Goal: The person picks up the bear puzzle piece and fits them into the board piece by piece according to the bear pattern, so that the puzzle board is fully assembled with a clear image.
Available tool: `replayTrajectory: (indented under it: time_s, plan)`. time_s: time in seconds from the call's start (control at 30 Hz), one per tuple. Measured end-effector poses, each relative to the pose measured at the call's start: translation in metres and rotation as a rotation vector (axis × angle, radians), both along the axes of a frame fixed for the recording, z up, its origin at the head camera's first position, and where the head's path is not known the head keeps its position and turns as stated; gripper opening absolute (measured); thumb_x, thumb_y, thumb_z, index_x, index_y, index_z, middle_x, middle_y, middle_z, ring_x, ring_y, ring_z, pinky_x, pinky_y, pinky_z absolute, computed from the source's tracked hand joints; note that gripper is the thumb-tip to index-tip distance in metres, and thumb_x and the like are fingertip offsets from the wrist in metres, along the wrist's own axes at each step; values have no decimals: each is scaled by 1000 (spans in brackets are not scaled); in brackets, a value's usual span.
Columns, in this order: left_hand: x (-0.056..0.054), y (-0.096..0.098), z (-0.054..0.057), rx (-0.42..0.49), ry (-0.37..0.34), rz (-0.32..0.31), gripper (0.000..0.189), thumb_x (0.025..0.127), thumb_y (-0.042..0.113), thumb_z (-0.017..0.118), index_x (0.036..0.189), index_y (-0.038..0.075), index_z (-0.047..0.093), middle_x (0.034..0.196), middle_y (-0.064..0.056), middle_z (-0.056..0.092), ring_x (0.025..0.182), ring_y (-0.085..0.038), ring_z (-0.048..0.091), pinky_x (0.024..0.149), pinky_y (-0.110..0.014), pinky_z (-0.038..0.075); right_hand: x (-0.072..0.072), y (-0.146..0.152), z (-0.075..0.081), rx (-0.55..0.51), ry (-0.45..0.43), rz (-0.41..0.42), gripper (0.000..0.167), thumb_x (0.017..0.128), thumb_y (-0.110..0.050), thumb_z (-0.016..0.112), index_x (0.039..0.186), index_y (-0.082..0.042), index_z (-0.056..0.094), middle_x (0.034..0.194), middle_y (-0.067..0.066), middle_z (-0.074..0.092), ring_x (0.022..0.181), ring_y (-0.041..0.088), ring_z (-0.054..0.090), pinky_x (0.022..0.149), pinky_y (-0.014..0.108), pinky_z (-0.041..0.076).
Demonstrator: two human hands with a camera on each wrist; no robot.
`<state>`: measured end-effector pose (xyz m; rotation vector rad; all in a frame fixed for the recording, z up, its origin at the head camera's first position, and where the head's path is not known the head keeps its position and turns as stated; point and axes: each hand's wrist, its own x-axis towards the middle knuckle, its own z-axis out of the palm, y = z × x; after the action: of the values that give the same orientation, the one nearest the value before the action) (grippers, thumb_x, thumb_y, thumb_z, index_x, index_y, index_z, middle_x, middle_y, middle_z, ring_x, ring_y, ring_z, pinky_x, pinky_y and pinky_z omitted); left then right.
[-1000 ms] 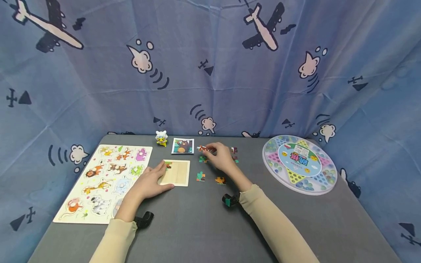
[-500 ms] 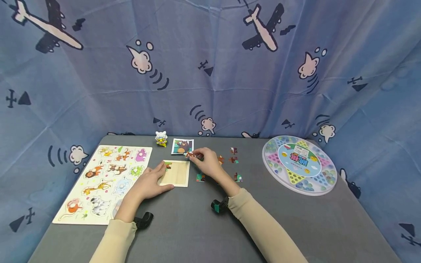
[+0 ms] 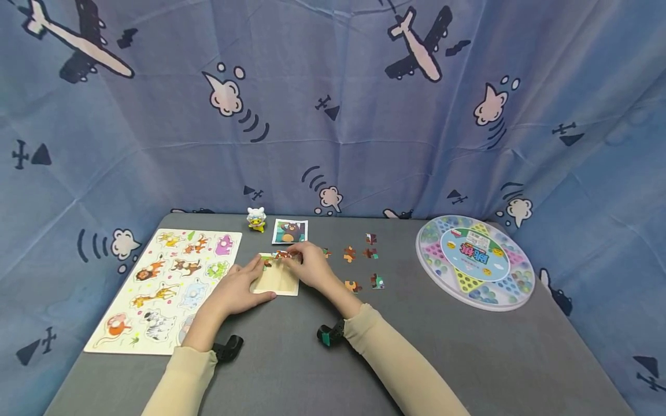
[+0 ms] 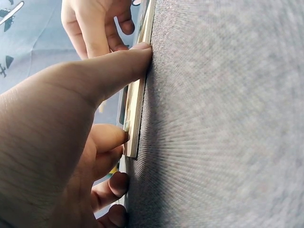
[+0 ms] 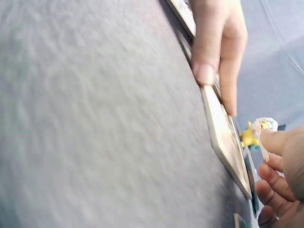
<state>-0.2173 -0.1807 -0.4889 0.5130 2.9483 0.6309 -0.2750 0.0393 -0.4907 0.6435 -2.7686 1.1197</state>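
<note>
My left hand [image 3: 234, 292] rests on the left side of a small wooden puzzle tray [image 3: 277, 283], its fingers extended. In the left wrist view its thumb [image 4: 121, 64] lies against the tray's near edge. A green and brown jigsaw piece [image 3: 267, 263] lies in the tray's far left corner. Over the tray's far right side, my right hand [image 3: 314, 267] pinches a reddish-brown jigsaw piece [image 3: 281, 255] between thumb and fingertips. The right wrist view shows this piece edge-on, above the tray.
Several loose jigsaw pieces [image 3: 349, 254] lie right of the tray. Behind it are a bear picture card [image 3: 289, 231] and a small figurine [image 3: 256, 219]. An animal puzzle board [image 3: 132, 345] lies at the left, partly under the left forearm. A round game board [image 3: 442, 289] is at the right.
My right hand has picked up the reddish-brown piece from among the loose ones and carried it left, past the picture card, to the tray. The left hand has stayed in place.
</note>
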Motion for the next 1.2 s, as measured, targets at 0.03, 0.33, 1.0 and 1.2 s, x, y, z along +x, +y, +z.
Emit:
replayTrajectory:
  time_s: [0.03, 0.33, 1.0, 1.2]
  plan:
    - [0, 0, 0, 1, 0, 0, 92, 93, 55, 74, 159, -2, 44, 170, -19, 35, 109, -33, 55, 98, -53, 51, 1, -2, 0, 8, 1, -3, 28, 100, -24, 77, 118, -3, 79, 107, 11, 74, 85, 16, 63, 72, 26, 51]
    - [1, 3, 1, 18, 29, 20, 93, 90, 55, 77, 159, -1, 46, 168, -24, 36, 120, -40, 55, 103, -58, 50, 4, -9, -7, 55, 3, -14, 28, 98, -23, 79, 118, -3, 79, 111, 11, 74, 102, 24, 69, 88, 35, 57]
    - [2, 10, 2, 72, 0, -146, 83, 100, 45, 71, 161, -1, 41, 169, -18, 38, 158, -51, 21, 123, -66, 30, 3, -11, -11, 144, 35, 16, 27, 102, -22, 73, 121, -4, 78, 117, 12, 73, 111, 27, 66, 98, 42, 55]
    - [2, 11, 4, 58, 9, -144, 82, 99, 43, 72, 160, -3, 42, 168, -18, 38, 158, -51, 23, 123, -65, 31, 3, -10, -10, 162, 24, 26, 29, 103, -25, 73, 125, -7, 77, 116, 10, 71, 109, 25, 65, 94, 40, 55]
